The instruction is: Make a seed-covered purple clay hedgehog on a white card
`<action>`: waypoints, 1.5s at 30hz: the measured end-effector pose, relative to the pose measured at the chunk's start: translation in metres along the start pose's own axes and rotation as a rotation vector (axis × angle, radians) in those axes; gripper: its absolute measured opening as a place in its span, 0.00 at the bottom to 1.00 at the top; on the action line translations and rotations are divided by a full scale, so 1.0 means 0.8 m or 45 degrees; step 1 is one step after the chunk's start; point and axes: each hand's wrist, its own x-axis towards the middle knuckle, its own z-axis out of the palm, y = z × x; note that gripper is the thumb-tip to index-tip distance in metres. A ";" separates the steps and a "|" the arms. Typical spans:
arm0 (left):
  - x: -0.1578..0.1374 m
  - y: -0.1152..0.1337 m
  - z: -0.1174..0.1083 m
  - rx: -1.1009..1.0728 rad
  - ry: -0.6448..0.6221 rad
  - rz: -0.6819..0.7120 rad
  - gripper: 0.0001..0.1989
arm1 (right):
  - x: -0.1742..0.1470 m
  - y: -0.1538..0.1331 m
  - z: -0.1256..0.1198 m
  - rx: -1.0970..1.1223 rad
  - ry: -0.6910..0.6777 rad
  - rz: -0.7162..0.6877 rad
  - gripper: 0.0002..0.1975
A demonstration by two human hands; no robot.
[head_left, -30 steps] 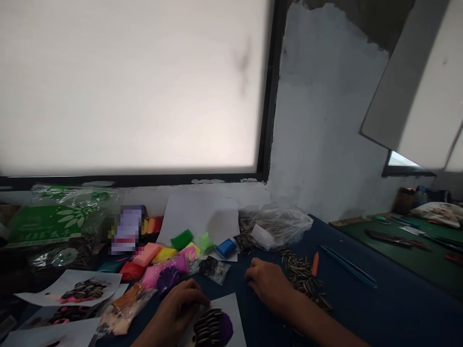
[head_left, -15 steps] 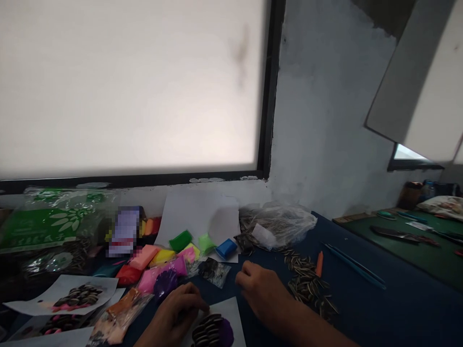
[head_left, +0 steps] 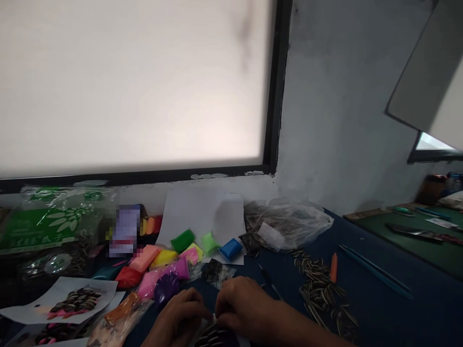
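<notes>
A small white paper (head_left: 244,341) lies at the bottom edge, bearing rows of striped sunflower seeds (head_left: 217,336); much of it is hidden by my hands and the frame edge. My left hand (head_left: 181,313) is at its left side, fingers curled, fingertips by the paper's upper edge. Over the seeds from the right comes my right hand (head_left: 248,306), its fingers bent and pinched together; whatever is between them is hidden. Beyond the hands lie a purple clay packet (head_left: 166,288) and a clear bag with black contents (head_left: 217,273).
Loose sunflower seeds (head_left: 320,284) are heaped at right, beside an orange stick (head_left: 333,267), a pen (head_left: 269,280) and blue tweezers (head_left: 376,271). Coloured clay packets (head_left: 144,258), seed pictures (head_left: 75,301) and a green seed bag (head_left: 47,221) fill the left. A plastic bag (head_left: 296,224) sits by the wall.
My right hand has moved left and down, from beside the paper to over it, and a pen behind it now shows. The camera view has shifted slightly; my left hand stays by the paper.
</notes>
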 end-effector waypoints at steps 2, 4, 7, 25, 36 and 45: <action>0.000 0.000 0.000 0.008 -0.005 -0.003 0.15 | 0.001 -0.001 0.001 -0.012 -0.018 -0.007 0.08; -0.001 0.000 -0.001 0.009 -0.013 -0.015 0.15 | 0.002 -0.002 0.001 -0.032 -0.029 -0.012 0.08; -0.001 0.000 -0.001 0.014 -0.033 -0.036 0.15 | 0.001 -0.003 0.002 -0.089 -0.021 -0.005 0.09; 0.001 0.004 -0.001 -0.008 -0.049 -0.054 0.15 | -0.011 0.000 -0.033 -0.376 -0.022 0.142 0.10; 0.003 0.003 -0.001 -0.014 -0.053 -0.056 0.15 | -0.040 0.023 -0.064 -0.259 0.099 0.335 0.14; 0.003 0.005 0.000 -0.034 -0.040 -0.100 0.15 | -0.055 0.019 -0.051 -0.269 0.022 0.349 0.10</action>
